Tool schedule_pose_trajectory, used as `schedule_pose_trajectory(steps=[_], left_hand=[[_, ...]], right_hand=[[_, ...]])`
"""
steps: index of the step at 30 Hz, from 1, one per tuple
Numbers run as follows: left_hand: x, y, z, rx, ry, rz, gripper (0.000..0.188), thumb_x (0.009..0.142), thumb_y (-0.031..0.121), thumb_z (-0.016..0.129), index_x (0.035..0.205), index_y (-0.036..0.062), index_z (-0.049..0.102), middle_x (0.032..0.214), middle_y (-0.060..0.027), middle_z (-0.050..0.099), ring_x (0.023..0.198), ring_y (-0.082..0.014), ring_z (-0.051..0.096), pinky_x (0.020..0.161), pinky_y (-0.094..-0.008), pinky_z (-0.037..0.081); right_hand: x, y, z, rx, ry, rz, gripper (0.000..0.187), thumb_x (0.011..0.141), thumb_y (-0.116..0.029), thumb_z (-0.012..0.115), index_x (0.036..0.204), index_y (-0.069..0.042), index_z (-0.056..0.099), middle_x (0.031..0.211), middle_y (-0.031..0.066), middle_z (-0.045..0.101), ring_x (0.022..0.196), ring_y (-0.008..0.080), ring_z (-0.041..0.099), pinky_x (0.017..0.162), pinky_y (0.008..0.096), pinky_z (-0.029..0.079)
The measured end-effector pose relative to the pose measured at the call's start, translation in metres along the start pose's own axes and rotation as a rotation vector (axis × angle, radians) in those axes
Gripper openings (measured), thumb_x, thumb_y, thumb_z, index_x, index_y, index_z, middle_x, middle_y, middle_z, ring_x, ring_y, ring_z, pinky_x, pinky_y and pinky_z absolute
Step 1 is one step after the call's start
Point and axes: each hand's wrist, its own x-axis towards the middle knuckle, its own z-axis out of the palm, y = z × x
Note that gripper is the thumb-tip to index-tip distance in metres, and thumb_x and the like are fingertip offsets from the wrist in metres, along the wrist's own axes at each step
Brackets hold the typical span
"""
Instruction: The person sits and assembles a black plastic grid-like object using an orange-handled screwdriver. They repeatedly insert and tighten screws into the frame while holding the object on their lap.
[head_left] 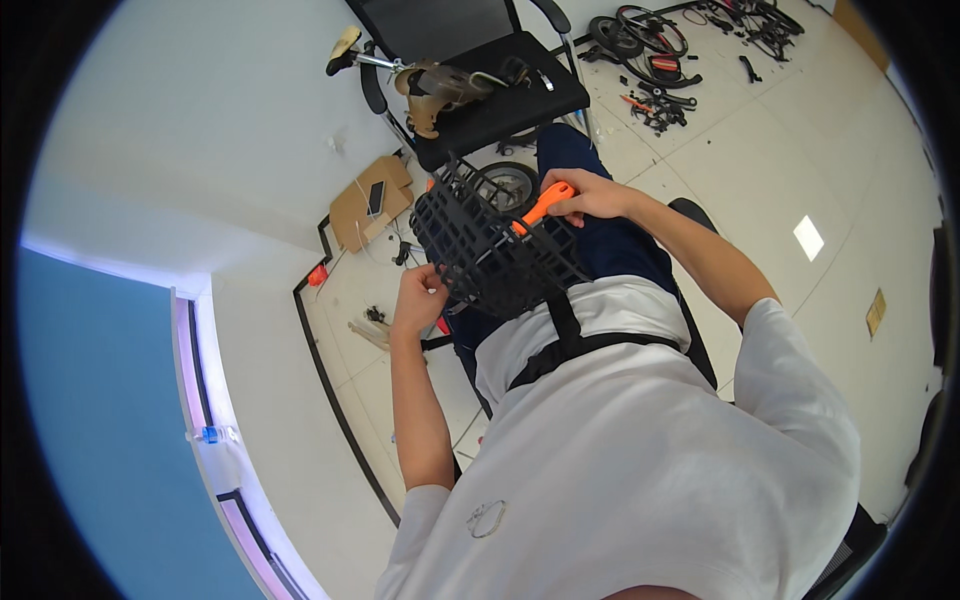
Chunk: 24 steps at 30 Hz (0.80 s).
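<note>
A black plastic lattice basket (500, 275) rests on my lap, its open side tilted up. My right hand (592, 194) is closed round the orange handle of a screwdriver (546, 206), over the basket's right side. The screwdriver's shaft points down and left into the basket. At the left wall of the basket my left hand (420, 296) is closed, its fingertips pinching the lattice edge. Whether a small part sits between those fingers is hidden.
Ahead stands a black office chair (520, 80) bearing a bicycle saddle (345, 45) on a post and brownish parts. A small wheel (508, 185) lies beyond the basket. Cardboard (352, 215) with a phone (376, 198) is left; bicycle parts (660, 105) lie far right.
</note>
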Motion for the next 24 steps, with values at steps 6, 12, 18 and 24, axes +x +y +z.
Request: schedule_pose_trajectory(steps=[6,12,18,24], left_hand=[[-0.003,0.024,0.005,-0.023,0.052,0.069,0.006,0.079,-0.005,0.062,0.084,-0.0030,0.064,0.055,0.0034,0.044,0.057,-0.0040,0.038,0.053,-0.0235,0.033],[-0.004,0.025,0.005,0.005,0.070,0.058,0.004,0.078,-0.003,0.064,0.082,-0.0044,0.062,0.055,0.0001,0.045,0.056,-0.0063,0.040,0.054,-0.0253,0.036],[-0.004,0.029,0.004,-0.025,0.060,0.070,0.005,0.078,-0.003,0.064,0.081,-0.0048,0.061,0.057,-0.0035,0.054,0.056,-0.0084,0.046,0.055,-0.0265,0.040],[-0.006,0.036,0.001,-0.015,0.023,0.012,0.006,0.078,-0.003,0.064,0.078,-0.0040,0.058,0.061,-0.0052,0.059,0.058,-0.0087,0.051,0.057,-0.0270,0.043]], right_hand=[[-0.001,-0.002,-0.004,0.117,-0.051,0.160,0.031,0.095,-0.028,0.062,0.097,0.002,0.056,0.055,0.0005,0.047,0.043,0.0106,0.048,0.044,0.0258,0.038],[-0.007,-0.017,-0.002,0.119,-0.063,0.309,0.042,0.097,-0.040,0.058,0.088,0.000,0.058,0.051,-0.0003,0.043,0.038,0.0101,0.042,0.041,0.0250,0.036],[-0.008,-0.018,-0.008,0.132,-0.119,0.458,0.043,0.097,-0.043,0.056,0.084,-0.002,0.055,0.048,-0.0005,0.042,0.038,0.0096,0.044,0.041,0.0239,0.038],[-0.009,-0.018,0.013,0.149,0.080,0.200,0.029,0.093,-0.027,0.067,0.094,-0.001,0.055,0.061,0.0022,0.053,0.048,0.0096,0.050,0.044,0.0241,0.042]])
